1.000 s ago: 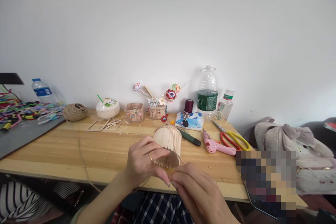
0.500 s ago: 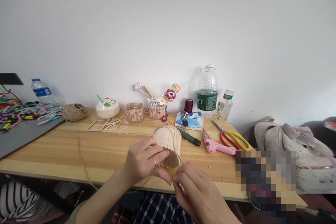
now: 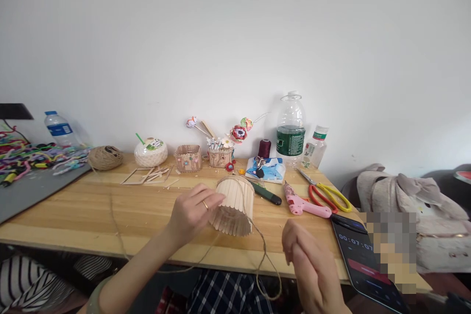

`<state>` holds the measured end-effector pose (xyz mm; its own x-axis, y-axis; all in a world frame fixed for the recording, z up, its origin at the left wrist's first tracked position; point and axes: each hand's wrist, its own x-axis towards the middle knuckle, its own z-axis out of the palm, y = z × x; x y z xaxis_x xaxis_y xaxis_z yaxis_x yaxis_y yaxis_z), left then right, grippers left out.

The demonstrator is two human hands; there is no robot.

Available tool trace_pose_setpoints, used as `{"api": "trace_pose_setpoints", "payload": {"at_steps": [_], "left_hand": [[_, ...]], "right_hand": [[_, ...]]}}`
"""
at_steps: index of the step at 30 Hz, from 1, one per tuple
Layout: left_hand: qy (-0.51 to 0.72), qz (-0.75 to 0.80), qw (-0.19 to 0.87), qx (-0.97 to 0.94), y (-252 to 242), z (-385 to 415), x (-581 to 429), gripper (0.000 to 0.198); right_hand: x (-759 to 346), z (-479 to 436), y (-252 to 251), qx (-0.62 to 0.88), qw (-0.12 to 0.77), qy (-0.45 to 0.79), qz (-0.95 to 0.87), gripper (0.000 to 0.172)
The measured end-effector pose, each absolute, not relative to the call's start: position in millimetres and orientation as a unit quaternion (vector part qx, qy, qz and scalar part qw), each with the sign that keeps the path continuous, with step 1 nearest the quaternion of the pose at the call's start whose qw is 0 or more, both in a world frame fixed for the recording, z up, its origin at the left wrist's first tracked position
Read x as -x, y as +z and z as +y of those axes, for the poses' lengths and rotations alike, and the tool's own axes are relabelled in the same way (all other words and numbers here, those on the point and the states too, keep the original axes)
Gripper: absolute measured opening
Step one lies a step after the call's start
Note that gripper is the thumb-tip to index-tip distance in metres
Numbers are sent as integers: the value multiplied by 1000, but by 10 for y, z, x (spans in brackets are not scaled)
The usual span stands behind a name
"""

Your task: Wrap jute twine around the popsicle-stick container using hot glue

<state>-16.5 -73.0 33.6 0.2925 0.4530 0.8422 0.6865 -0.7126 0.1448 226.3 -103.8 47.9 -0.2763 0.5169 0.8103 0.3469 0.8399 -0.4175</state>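
two bare hands are at work around a stick-walled pot (image 3: 228, 195), which sits tilted on the table (image 3: 147, 211) with its mouth toward six o'clock; directions here are read from that pot. at nine o'clock the left hand (image 3: 193, 215) has bent fingertips against the pot's wall, its thumb hidden, so how firmly it grips cannot be told. at four o'clock the right hand (image 3: 309, 260) hangs apart from the pot, fingers loosely curled, nothing visible between them, though its palm is turned from view.

the step in hand looks like working twine (image 3: 264, 247) around the pot: a strand crosses the wall, and a slack loop droops at five o'clock, past the table's edge. taking up that slack would call for a fine pinch and a steadied pot.

a decorated box (image 3: 188, 159) between ten and eleven has contents too small to judge; at eleven, a decorated holder (image 3: 220, 158) carries thin white sticks (image 3: 215, 144). at two stands a large bottle (image 3: 290, 140) with a green label.
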Motion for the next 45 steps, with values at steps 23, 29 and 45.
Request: {"api": "trace_pose_setpoints", "payload": {"at_steps": [23,29,45], "left_hand": [[-480,-462,-349,659,276,-491,-73,60],[-519,-465,-275,662,355,-755,-248,41],[-481,-403,-186,757,302,-781,-64,31]], "right_hand": [[-1869,-568,-121,394,511,272,-714,23],[-1864,-734,-97,395,562,258,-680,12],[-1883,-791,-85,390,568,239,-684,21]]}}
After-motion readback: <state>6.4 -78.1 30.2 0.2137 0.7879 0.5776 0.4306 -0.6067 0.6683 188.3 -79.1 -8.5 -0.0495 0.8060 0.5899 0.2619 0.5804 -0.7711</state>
